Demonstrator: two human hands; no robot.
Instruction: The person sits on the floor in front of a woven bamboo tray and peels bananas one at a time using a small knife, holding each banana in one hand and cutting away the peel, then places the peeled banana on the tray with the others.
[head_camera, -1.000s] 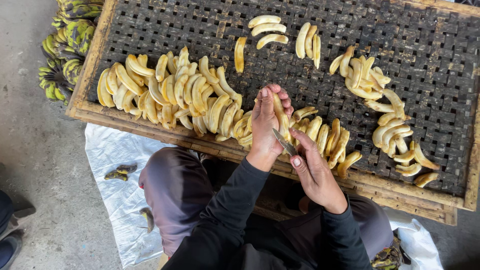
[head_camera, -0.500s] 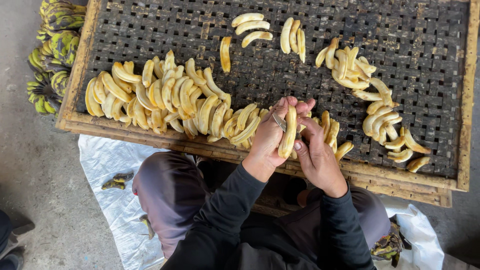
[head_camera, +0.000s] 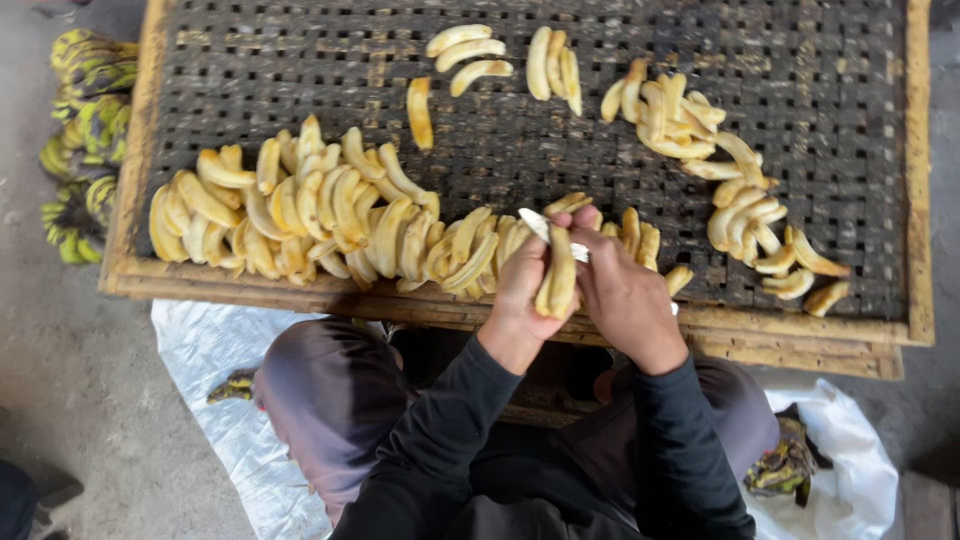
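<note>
1. The left hand (head_camera: 522, 290) is closed around a peeled banana (head_camera: 557, 272), gripping it from the left side, just above the near edge of the wooden drying rack (head_camera: 300, 290).
2. The banana stands almost upright in the view: its long axis runs near to far, one end down at the heel of the left hand, the other pointing toward the far side of the rack.
3. The right hand (head_camera: 625, 295) is closed on a knife; the pale knife blade (head_camera: 545, 228) crosses the banana's far end, slanting up and to the left.
4. So blade and fruit lie nearly crosswise, and both hands touch the banana, the left wrapped round it, the right pressed against its right side.
5. A heap of peeled bananas (head_camera: 300, 215) lies on the rack to the left of the hands, and a looser cluster (head_camera: 740, 200) further right.
6. Unpeeled green bananas (head_camera: 85, 150) lie on the ground beyond the rack's left edge.
</note>
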